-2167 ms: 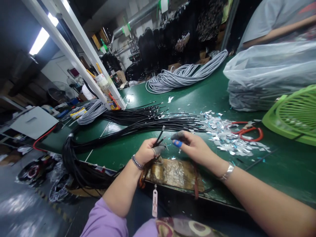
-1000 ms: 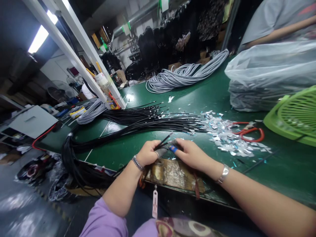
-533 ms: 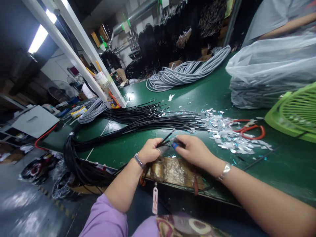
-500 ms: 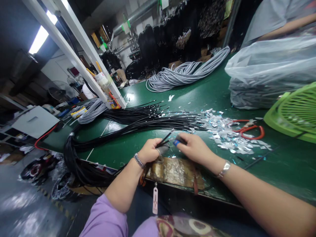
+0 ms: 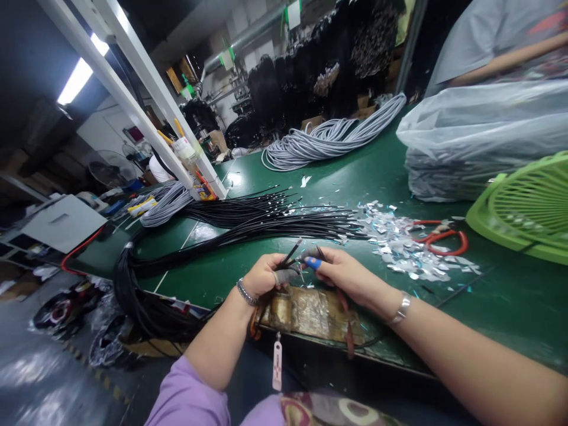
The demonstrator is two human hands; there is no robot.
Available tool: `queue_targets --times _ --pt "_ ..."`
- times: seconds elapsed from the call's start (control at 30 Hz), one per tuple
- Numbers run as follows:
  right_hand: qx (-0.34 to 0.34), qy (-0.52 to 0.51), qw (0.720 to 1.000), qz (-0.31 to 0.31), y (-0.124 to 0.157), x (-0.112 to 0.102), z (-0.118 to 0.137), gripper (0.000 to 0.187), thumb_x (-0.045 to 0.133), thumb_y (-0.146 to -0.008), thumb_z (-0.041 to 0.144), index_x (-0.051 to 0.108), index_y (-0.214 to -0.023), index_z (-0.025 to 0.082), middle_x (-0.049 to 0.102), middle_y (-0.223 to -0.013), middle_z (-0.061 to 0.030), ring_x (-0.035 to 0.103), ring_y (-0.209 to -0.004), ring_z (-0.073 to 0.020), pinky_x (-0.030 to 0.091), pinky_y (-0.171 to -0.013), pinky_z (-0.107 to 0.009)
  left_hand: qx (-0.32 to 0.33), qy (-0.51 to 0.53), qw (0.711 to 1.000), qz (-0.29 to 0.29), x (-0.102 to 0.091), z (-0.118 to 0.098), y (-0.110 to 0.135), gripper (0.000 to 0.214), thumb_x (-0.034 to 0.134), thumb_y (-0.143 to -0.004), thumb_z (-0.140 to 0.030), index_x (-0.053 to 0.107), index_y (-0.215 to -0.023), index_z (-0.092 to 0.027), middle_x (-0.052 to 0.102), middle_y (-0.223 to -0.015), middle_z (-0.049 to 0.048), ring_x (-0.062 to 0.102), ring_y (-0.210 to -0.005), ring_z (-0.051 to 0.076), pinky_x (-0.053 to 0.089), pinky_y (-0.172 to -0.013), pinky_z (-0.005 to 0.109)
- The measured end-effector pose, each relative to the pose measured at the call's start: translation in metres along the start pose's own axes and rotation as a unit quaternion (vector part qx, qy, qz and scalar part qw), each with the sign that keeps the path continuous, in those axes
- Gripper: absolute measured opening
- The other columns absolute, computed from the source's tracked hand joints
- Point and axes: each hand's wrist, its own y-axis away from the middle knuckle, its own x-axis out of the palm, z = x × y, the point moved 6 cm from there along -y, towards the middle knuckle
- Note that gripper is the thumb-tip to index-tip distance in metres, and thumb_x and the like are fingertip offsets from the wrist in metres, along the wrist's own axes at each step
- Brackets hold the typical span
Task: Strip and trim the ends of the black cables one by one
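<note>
My left hand [image 5: 262, 277] is closed around a few thin black cables [image 5: 290, 255], their ends sticking up past my thumb. My right hand [image 5: 344, 273] pinches the tip of one of those cables with taped fingertips, one wrapped in blue. Both hands hover over the near edge of the green table [image 5: 213, 278], just above a taped, foil-like pad [image 5: 310, 310]. A big bundle of black cables [image 5: 248, 222] lies across the table behind my hands and loops off the left edge.
Silvery foil scraps [image 5: 399, 242] and red-handled scissors [image 5: 439, 239] lie right of my hands. A green plastic basket [image 5: 528, 204], a clear plastic bag [image 5: 479, 136] and grey cable coils [image 5: 328, 133] sit farther back. Another person's arm [image 5: 506, 56] is at the top right.
My right hand moved in from slightly apart to the cable ends held by my left hand and stays pinched there; my left hand has barely shifted.
</note>
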Motion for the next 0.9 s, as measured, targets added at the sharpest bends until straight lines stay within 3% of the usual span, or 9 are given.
queue_targets --times 0.17,0.37,0.5,0.7,0.9 --pt "-0.033 0.010 0.999 0.019 0.003 0.005 0.006 0.032 0.066 -0.069 0.052 0.057 -0.068 0.021 0.039 -0.049 0.0078 0.032 -0.046 -0.0093 0.027 -0.044 -0.024 -0.008 -0.009 1.000 -0.002 -0.001 0.000 0.000 0.043 0.080 -0.055 -0.047 0.060 -0.067 -0.011 0.046 -0.045 -0.0060 0.035 -0.038 0.003 0.026 -0.039 0.018" --pt "-0.064 0.043 0.997 -0.021 0.000 -0.003 0.007 0.028 0.063 -0.068 0.047 0.054 -0.067 0.020 0.051 -0.059 0.0038 0.044 -0.057 -0.0129 0.039 -0.056 -0.027 -0.006 -0.014 1.000 -0.015 -0.002 0.000 -0.001 0.046 0.078 -0.056 -0.051 0.059 -0.070 -0.012 0.047 -0.046 -0.0060 0.036 -0.038 0.004 0.026 -0.038 0.018" --pt "-0.105 0.064 0.991 -0.046 0.000 -0.007 0.010 0.024 0.063 -0.069 0.043 0.055 -0.066 0.021 0.054 -0.061 0.0026 0.046 -0.060 -0.0139 0.040 -0.059 -0.028 -0.009 -0.012 0.999 -0.035 -0.004 0.003 -0.003 0.046 0.077 -0.057 -0.052 0.057 -0.071 -0.013 0.047 -0.046 -0.0067 0.035 -0.037 0.003 0.024 -0.038 0.018" --pt "-0.047 0.022 0.996 -0.076 -0.001 -0.008 0.001 0.025 0.060 -0.073 0.044 0.057 -0.078 0.020 0.050 -0.057 0.0050 0.042 -0.051 -0.0115 0.036 -0.049 -0.025 -0.005 -0.030 0.999 -0.012 -0.001 0.001 -0.001 0.045 0.077 -0.057 -0.052 0.059 -0.070 -0.012 0.046 -0.046 -0.0065 0.034 -0.038 0.003 0.024 -0.039 0.018" --pt "-0.041 -0.039 0.998 -0.042 0.000 0.001 0.006 0.031 0.068 -0.064 0.041 0.058 -0.084 0.020 0.063 -0.071 0.0008 0.058 -0.065 -0.0154 0.046 -0.060 -0.028 0.001 -0.046 0.999 0.004 0.000 0.000 -0.001 0.043 0.077 -0.059 -0.051 0.060 -0.069 -0.012 0.046 -0.047 -0.0060 0.034 -0.039 0.003 0.025 -0.040 0.019"
